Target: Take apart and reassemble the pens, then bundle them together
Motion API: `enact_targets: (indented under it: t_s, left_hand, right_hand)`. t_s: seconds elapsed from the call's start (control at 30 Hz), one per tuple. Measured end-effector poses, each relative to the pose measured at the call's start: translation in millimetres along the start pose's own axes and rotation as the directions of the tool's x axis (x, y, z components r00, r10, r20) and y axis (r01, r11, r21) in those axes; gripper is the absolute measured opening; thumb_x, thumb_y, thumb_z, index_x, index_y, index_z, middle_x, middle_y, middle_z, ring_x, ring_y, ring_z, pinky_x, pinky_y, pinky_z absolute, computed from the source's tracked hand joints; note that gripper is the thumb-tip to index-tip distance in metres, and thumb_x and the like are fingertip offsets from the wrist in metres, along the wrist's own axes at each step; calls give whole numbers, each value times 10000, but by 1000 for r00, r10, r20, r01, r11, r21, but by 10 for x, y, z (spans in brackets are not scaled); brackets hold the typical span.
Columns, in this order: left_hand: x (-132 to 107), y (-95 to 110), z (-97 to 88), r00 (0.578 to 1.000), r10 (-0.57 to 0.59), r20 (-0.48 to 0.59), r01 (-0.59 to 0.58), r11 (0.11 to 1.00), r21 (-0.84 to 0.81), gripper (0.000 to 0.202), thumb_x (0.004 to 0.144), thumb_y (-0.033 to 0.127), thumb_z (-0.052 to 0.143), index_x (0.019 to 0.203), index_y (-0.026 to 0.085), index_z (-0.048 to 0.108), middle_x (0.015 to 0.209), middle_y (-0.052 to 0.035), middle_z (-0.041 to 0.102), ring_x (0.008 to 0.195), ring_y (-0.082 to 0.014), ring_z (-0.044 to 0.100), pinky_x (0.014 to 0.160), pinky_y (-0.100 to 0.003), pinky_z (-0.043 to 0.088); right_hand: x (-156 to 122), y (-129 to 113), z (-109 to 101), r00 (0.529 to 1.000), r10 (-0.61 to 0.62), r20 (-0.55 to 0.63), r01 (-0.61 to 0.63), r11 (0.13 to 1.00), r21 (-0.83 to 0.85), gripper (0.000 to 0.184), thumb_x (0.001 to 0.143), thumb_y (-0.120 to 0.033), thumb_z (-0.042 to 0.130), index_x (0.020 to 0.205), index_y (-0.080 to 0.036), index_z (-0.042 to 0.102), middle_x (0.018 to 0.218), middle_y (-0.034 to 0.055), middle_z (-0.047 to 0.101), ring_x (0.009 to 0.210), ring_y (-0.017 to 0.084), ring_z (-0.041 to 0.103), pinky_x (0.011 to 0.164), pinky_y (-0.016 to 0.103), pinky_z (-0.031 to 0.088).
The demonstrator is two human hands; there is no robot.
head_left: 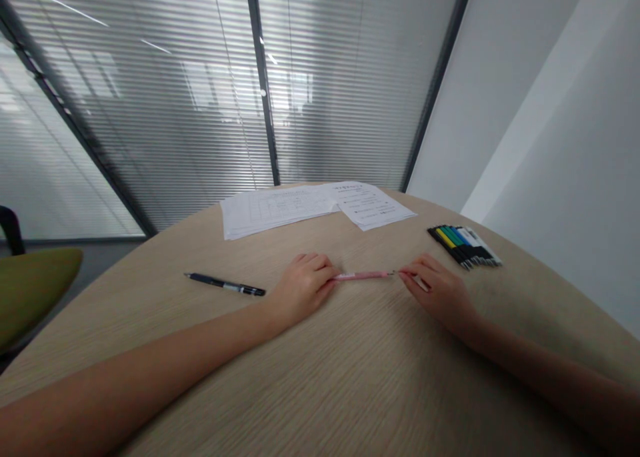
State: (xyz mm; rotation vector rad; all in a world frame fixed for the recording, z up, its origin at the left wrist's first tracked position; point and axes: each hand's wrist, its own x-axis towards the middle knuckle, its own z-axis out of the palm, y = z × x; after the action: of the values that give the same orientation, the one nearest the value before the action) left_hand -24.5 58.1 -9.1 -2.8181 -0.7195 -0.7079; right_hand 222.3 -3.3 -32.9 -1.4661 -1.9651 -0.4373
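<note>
A slim pink pen (364, 275) lies level, just above or on the tabletop, between my two hands. My left hand (307, 282) is closed round its left end, which the fingers hide. At the other end, beside the pen's small dark metal tip, the thumb and fingers of my right hand (434, 289) are pinched together. Whatever those fingertips hold is too small to make out. A black pen (225, 284) with a silvery band rests on the table to the left of my left hand, apart from it.
Printed paper sheets (280, 209) lie at the back of the round wooden table (350, 383). Several pens or markers (465, 245) with black, yellow, green and blue parts sit side by side beyond my right hand. A green chair (35, 290) stands at the left.
</note>
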Motion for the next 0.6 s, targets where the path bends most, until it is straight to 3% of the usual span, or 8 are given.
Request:
enact_targets:
  t_s: [0.6]
  left_hand:
    - [-2,-3,8,1000,-5,31,4,1000,14,174,821,209,416,832,152,580,766,-43,546,732,-159,485,673,-293,371]
  right_hand:
    - [2,5,-2,999,-52,5,52,999,13,203,804,-248,415,726,-164,582,711,42,565,636,125,543,580,225,415]
